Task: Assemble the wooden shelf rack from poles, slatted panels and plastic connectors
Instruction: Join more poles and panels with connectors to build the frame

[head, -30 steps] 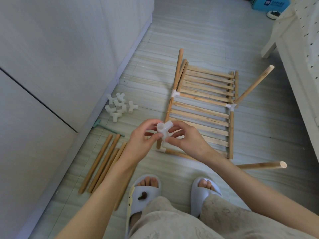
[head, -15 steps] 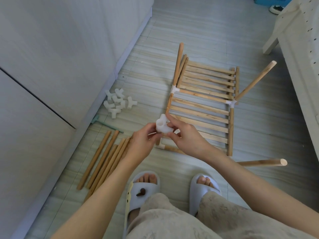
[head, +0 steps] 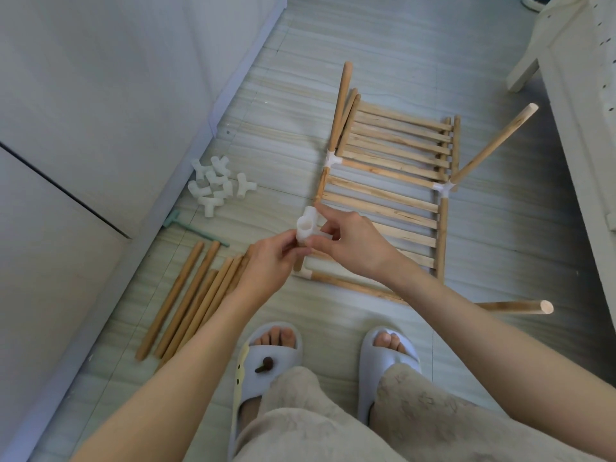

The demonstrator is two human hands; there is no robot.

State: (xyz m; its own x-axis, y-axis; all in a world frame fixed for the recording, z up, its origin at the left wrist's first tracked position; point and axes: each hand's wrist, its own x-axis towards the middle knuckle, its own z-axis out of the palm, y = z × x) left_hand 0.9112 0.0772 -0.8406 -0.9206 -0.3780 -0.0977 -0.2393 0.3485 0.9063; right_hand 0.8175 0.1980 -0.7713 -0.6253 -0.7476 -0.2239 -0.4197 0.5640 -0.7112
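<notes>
So the rack is only partly built. Two slatted panels (head: pixel 390 181) lie flat on the floor, joined to a few poles by white corner pieces. A row of loose poles (head: pixel 186 295) and a little pile of spare connectors (head: pixel 216 185) wait near the wall. I pinch one white plastic connector (head: pixel 308 226) with my left hand (head: pixel 270 265) and right hand (head: pixel 353 241), up above the panels. It looks smooth, with round open holes.
</notes>
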